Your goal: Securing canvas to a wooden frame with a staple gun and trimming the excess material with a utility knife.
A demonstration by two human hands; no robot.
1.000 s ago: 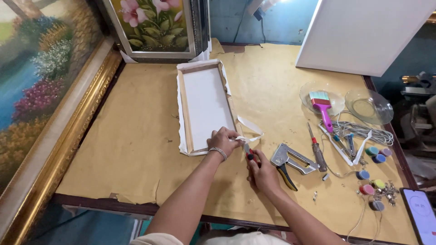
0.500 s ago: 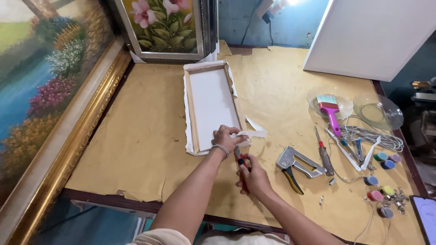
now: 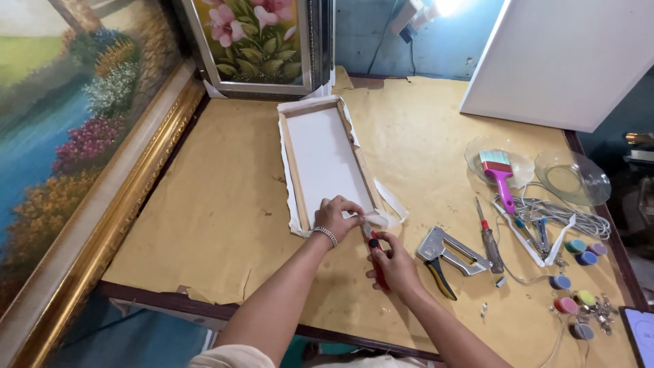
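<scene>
A small stretched canvas (image 3: 320, 153) lies face down on the brown paper, wooden frame up, with white cloth folded over its edges. My left hand (image 3: 336, 218) presses on the canvas's near right corner and pinches a loose white cloth strip (image 3: 392, 204). My right hand (image 3: 394, 262) grips a red-handled utility knife (image 3: 372, 249), its blade at that corner by the strip.
A grey staple gun (image 3: 446, 253) and a screwdriver (image 3: 488, 236) lie right of my hands. Further right are a pink brush (image 3: 501, 177), glass dishes (image 3: 572, 176), cords and small paint pots (image 3: 575, 296). A large gold-framed painting (image 3: 75, 157), a flower painting (image 3: 255, 41) and a blank white canvas (image 3: 565, 54) surround the table.
The view has shifted slightly. My right hand has brought the knife closer to the canvas corner, while my left hand keeps hold of the cloth strip.
</scene>
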